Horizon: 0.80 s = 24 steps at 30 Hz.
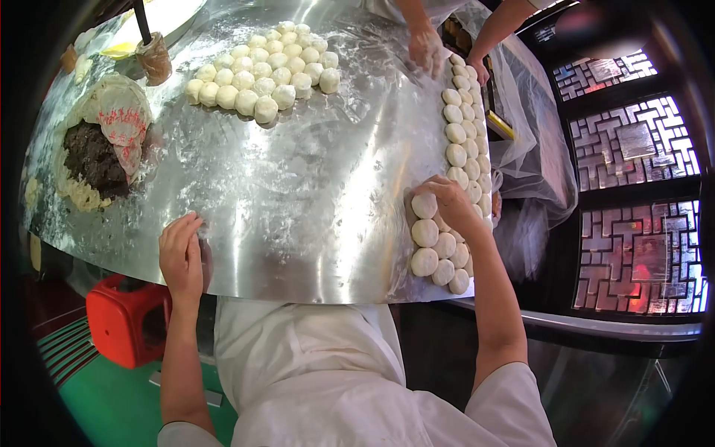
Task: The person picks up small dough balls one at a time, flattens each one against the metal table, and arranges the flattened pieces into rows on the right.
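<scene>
left hand: flat, fingers together, palm down on counter at near edge | right hand: arm outstretched, fingers curled around dough ball in right-side dough rows

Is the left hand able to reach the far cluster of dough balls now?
Probably yes, with a stretch: the left hand rests flat near the table edge, and only bare floured metal lies before the cluster.
</scene>
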Available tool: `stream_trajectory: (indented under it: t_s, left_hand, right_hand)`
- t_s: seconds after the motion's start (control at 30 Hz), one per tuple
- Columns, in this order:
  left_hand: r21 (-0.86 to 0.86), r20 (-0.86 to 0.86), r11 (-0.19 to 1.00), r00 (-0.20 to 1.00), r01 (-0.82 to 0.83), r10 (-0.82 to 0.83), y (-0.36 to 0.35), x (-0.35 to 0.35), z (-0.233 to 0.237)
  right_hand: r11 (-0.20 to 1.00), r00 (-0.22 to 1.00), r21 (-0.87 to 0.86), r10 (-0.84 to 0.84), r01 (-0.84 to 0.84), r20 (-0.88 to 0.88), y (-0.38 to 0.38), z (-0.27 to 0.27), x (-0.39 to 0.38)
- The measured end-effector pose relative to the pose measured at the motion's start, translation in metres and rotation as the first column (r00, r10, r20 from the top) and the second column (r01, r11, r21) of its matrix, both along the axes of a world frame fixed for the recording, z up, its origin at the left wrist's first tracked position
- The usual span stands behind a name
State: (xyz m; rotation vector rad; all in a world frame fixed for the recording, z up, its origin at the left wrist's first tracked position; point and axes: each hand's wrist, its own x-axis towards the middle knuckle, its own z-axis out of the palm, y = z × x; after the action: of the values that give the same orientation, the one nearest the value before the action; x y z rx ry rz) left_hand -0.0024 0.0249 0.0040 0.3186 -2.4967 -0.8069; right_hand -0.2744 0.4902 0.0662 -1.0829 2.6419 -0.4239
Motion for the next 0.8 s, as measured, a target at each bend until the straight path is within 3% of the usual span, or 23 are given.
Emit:
stream_trajectory:
  t_s: [0.03,0.1,0.17,0.23,0.27,0.3,0.37,0.47,0.5,0.57,0.63,0.7,0.8]
  left_hand:
    - [0.006,-0.007,1.0,1.0,-0.002,0.002,0.0,0.0,-0.001]
    - [0.005,-0.025,1.0,1.0,0.002,-0.002,0.001,0.0,-0.002]
    - [-0.002,-0.037,1.0,0.999,0.005,-0.005,0.001,0.001,-0.001]
    - [0.0,-0.03,1.0,0.999,0.017,-0.017,0.001,0.0,0.002]
    - [0.001,-0.03,1.0,0.999,0.018,-0.018,0.003,-0.001,0.002]
    - [0.016,-0.028,1.0,0.999,0.02,-0.019,0.004,-0.001,0.004]
    - [0.02,-0.028,1.0,1.0,0.001,0.0,0.004,0.0,0.01]
    - [0.046,-0.039,0.999,0.999,0.012,-0.01,0.006,-0.004,0.014]
    - [0.039,-0.043,0.999,0.999,0.004,-0.002,0.005,-0.004,0.015]
    - [0.032,-0.034,0.999,0.999,0.018,-0.017,0.005,-0.004,0.016]
    - [0.026,-0.05,1.0,0.999,0.015,-0.014,0.005,-0.004,0.017]
    - [0.034,-0.049,0.999,0.999,0.017,-0.016,0.005,-0.004,0.016]
    - [0.022,-0.055,1.0,0.998,0.015,-0.013,0.004,-0.005,0.018]
  right_hand:
    - [1.0,1.0,0.005,0.0,0.0,0.0,-0.001,0.004,0.001]
    - [0.887,0.941,-0.368,-0.329,0.279,-0.081,-0.003,0.024,0.01]
    - [0.861,0.89,-0.379,-0.424,0.34,-0.165,-0.017,0.037,0.026]
    - [0.841,0.788,-0.441,-0.489,0.312,-0.374,-0.024,0.025,0.038]
    - [0.879,0.832,-0.385,-0.422,0.28,-0.359,-0.029,0.018,0.046]
    - [0.935,0.844,-0.248,-0.339,0.253,-0.416,-0.038,0.01,0.052]
    - [0.957,0.912,0.097,-0.228,0.275,-0.341,-0.037,-0.028,0.064]
    - [0.922,0.85,0.204,-0.193,0.328,-0.49,-0.045,-0.037,0.06]
    - [0.927,0.85,0.197,-0.189,0.321,-0.492,-0.056,-0.034,0.055]
    - [0.985,0.914,-0.006,-0.164,0.174,-0.372,-0.09,-0.019,0.045]
    - [0.981,0.915,-0.118,-0.186,0.153,-0.358,-0.131,-0.013,0.026]
    - [0.935,0.946,-0.305,-0.25,0.181,-0.208,-0.171,-0.013,-0.002]
    - [0.918,0.936,-0.354,-0.27,0.179,-0.226,-0.222,-0.021,-0.054]
